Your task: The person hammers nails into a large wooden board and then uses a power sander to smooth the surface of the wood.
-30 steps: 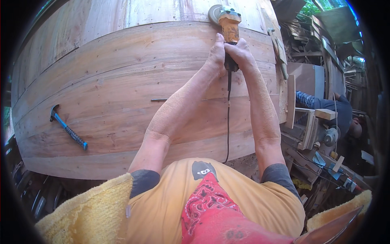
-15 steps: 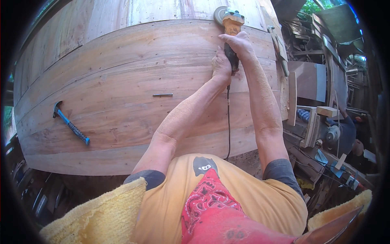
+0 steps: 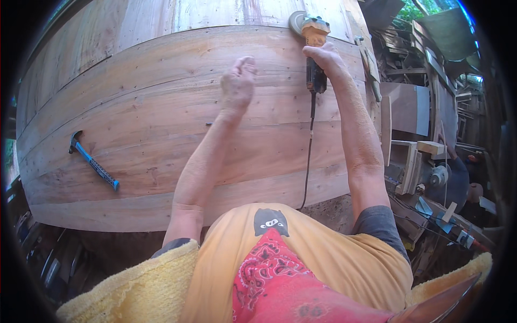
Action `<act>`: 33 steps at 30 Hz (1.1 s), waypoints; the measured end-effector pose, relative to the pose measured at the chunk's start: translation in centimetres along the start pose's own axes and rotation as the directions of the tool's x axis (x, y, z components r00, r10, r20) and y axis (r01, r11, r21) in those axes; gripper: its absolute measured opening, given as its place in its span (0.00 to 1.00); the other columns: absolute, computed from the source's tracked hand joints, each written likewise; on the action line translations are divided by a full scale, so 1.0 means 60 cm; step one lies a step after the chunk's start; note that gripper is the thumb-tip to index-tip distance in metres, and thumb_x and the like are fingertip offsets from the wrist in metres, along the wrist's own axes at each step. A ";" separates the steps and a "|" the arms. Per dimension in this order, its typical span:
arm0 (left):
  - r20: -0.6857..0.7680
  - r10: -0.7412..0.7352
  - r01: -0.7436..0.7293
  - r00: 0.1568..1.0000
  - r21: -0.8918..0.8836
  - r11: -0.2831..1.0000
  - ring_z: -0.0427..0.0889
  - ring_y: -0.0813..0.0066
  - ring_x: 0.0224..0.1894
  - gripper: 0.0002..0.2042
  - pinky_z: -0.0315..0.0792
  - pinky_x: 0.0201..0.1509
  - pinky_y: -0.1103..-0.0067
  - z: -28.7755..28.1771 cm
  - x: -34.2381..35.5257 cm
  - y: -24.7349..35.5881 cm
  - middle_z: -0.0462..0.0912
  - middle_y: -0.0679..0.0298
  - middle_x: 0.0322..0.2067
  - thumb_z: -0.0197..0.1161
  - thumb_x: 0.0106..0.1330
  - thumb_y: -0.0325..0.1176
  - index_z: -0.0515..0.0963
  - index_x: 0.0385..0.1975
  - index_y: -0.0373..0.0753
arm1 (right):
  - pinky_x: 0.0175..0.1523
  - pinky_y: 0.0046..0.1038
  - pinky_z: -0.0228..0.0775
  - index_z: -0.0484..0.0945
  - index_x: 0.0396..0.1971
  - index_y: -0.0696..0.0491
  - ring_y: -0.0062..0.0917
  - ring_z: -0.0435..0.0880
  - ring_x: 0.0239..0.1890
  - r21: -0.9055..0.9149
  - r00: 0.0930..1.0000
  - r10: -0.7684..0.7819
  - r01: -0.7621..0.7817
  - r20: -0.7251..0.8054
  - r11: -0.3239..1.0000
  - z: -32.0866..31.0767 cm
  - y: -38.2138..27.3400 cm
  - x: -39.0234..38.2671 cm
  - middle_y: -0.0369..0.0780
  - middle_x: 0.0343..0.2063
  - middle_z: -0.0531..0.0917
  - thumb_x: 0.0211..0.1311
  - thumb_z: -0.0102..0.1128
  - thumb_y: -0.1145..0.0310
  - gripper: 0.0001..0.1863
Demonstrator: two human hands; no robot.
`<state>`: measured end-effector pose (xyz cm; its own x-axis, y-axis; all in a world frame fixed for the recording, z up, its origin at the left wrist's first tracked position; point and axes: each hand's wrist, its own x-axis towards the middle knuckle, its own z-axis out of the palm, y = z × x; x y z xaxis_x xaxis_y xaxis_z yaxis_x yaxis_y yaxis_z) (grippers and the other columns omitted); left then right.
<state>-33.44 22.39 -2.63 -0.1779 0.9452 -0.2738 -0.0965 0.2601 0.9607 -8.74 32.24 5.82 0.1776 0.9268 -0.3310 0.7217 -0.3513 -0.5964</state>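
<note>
My right hand (image 3: 327, 58) is wrapped round the body of an angle grinder (image 3: 314, 39), orange with a black rear part and a round disc at its far left side. The grinder is over the far right part of a large wooden plank surface (image 3: 177, 97). Its dark cord runs back toward me. To the left, my left hand (image 3: 238, 83) is off the grinder, above the planks, its fingers loosely bent and slightly blurred, with nothing seen in it. Under my left forearm lies a thin dark rod (image 3: 209, 124), mostly hidden.
On the planks at the left lies a hammer (image 3: 94, 161) with a blue and black handle. Beyond the right edge, wood offcuts (image 3: 414, 167), boards and another person (image 3: 455, 177) crowd the space, beside a grey round machine part (image 3: 439, 175).
My left hand has let go of the grinder and moved left. My right hand and the grinder have shifted slightly right, and my left forearm now covers most of the rod.
</note>
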 end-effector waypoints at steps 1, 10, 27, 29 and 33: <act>-0.127 0.134 -0.105 0.983 0.213 0.971 0.87 0.76 0.42 0.21 0.82 0.46 0.76 -0.068 0.019 -0.009 0.88 0.62 0.39 0.62 0.81 0.48 0.84 0.55 0.35 | 0.34 0.31 0.74 0.88 0.28 0.60 0.24 0.84 0.27 0.004 0.999 0.030 -0.030 -0.019 1.000 -0.008 0.009 0.001 0.39 0.24 0.86 0.52 0.73 0.54 0.20; -0.307 0.509 0.301 0.804 0.949 0.097 0.57 0.37 0.79 0.36 0.50 0.81 0.45 -0.558 0.159 -0.042 0.66 0.43 0.75 0.54 0.75 0.66 0.72 0.73 0.45 | 0.40 0.33 0.79 0.87 0.34 0.63 0.29 0.88 0.33 -0.117 0.992 -0.050 0.064 0.113 0.991 0.052 -0.045 -0.018 0.43 0.29 0.88 0.50 0.73 0.52 0.25; -0.389 0.454 0.399 0.802 0.914 0.077 0.48 0.35 0.80 0.39 0.45 0.77 0.34 -0.542 0.170 -0.036 0.54 0.45 0.78 0.44 0.78 0.69 0.61 0.78 0.47 | 0.40 0.33 0.79 0.88 0.33 0.62 0.29 0.87 0.32 -0.117 0.992 -0.075 0.087 0.102 0.989 0.067 -0.070 -0.024 0.42 0.27 0.87 0.47 0.73 0.52 0.25; -0.381 0.474 0.393 0.794 0.916 0.077 0.48 0.34 0.80 0.38 0.44 0.76 0.34 -0.542 0.171 -0.037 0.55 0.44 0.78 0.44 0.78 0.68 0.61 0.77 0.46 | 0.37 0.32 0.76 0.87 0.32 0.61 0.26 0.84 0.29 -0.048 0.988 -0.118 0.123 0.100 0.991 0.054 -0.058 -0.026 0.39 0.24 0.84 0.48 0.73 0.52 0.24; -0.408 0.417 0.411 0.812 0.907 0.087 0.48 0.34 0.80 0.38 0.44 0.77 0.34 -0.537 0.172 -0.037 0.54 0.44 0.78 0.43 0.78 0.68 0.60 0.78 0.46 | 0.35 0.31 0.74 0.86 0.30 0.60 0.24 0.83 0.28 -0.122 0.996 -0.014 0.025 0.087 0.992 0.008 -0.023 -0.026 0.38 0.24 0.84 0.48 0.73 0.53 0.22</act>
<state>-66.63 25.20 -9.01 -0.5844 0.7955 0.1604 0.8069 0.5905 0.0114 -10.32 31.20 6.79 0.1084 0.9167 -0.3847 0.8020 -0.3093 -0.5110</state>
